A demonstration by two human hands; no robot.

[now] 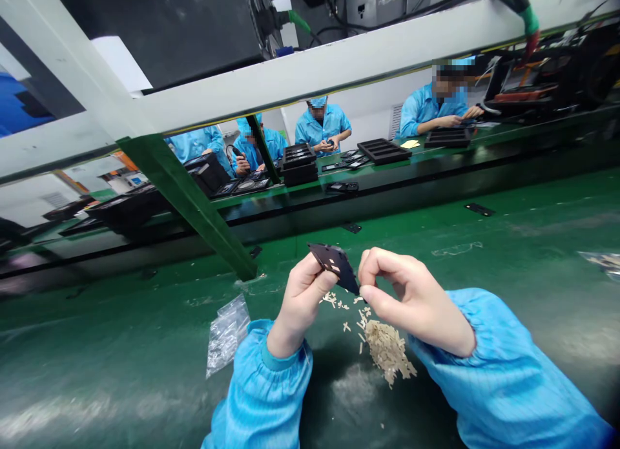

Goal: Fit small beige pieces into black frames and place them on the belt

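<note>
A thin black plastic panel (343, 268), tilted above the bench, is pinched between the thumb and fingers of my left hand (303, 300). Small pale patches show on its face near my thumb. My right hand (402, 297) is closed in a pinch at the panel's right corner; whatever its fingertips hold there is too small to make out. Below my hands lies a heap of small beige pieces (387, 351) on the green bench, with several more scattered toward the panel.
A clear plastic bag (227, 336) lies left of my left hand. A green post (188, 203) rises at the left. Small black parts (479, 209) lie farther back. Beyond, people in blue work among black trays (382, 150). Another bag (603, 263) is at the right edge.
</note>
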